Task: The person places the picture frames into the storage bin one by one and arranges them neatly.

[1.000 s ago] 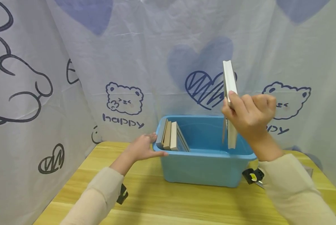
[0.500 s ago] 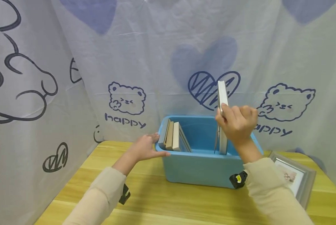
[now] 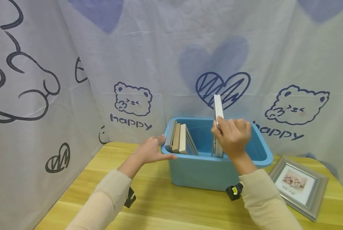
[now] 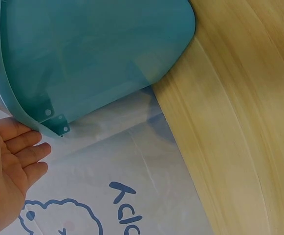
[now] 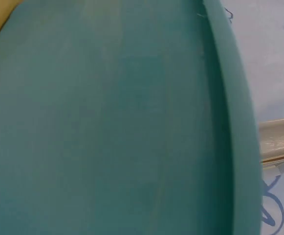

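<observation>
A light blue plastic bin (image 3: 200, 172) stands on the table. My left hand (image 3: 149, 150) rests at its left end, the thumb lying along the front rim and the fingers at the side rim. In the left wrist view, the relaxed fingers (image 4: 27, 147) touch the rim. My right hand (image 3: 232, 135) pinches a picture frame (image 3: 218, 105) by its near edge. This frame stands nearly upright, its lower part inside the bin and its top above the rim. Several thin frame-like pieces (image 3: 180, 139) lean together at the bin's left end.
A silver-grey picture frame (image 3: 312, 198) with a floral print lies flat on the wooden table (image 3: 160, 210), right of the bin. A white printed curtain (image 3: 165, 64) hangs behind and to the left of the table.
My right hand has brought the picture frame down and leftward, from high over the bin's right side to lower near its middle. My left hand stays at the rim.
</observation>
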A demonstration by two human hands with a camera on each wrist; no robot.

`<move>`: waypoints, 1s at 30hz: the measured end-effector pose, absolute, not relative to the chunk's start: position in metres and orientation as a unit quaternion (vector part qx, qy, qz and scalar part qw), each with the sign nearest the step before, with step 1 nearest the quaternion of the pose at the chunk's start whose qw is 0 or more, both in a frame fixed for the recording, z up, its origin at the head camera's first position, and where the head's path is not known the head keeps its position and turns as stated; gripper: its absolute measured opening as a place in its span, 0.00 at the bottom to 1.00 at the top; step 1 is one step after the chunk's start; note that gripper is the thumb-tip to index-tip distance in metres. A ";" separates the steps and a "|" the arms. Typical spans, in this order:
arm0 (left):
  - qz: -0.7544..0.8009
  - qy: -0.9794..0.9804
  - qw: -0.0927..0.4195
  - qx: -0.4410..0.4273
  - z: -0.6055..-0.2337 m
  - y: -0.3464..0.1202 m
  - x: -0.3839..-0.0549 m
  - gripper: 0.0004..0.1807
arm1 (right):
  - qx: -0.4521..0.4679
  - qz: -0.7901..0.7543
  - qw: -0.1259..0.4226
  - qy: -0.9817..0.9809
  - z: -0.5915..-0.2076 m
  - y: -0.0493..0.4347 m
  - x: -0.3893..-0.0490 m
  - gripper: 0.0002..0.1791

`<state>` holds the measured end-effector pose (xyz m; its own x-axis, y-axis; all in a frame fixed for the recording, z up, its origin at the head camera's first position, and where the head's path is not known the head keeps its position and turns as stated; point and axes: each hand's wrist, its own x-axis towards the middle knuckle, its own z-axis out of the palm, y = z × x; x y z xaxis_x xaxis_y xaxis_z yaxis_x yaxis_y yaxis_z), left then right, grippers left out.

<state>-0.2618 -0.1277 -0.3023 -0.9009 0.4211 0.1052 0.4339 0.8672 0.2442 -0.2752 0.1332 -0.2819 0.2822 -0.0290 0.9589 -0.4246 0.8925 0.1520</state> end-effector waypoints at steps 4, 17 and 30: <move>-0.131 -0.966 0.034 -0.222 -0.304 -0.128 -0.262 0.52 | 0.202 0.120 0.772 -0.591 -0.288 0.128 -0.275 0.10; -0.129 -0.964 0.046 -0.228 -0.307 -0.128 -0.261 0.51 | 0.204 0.085 0.750 -0.624 -0.309 0.116 -0.273 0.16; -0.115 -0.965 0.042 -0.232 -0.306 -0.128 -0.261 0.52 | 0.193 0.025 0.724 -0.662 -0.320 0.101 -0.268 0.19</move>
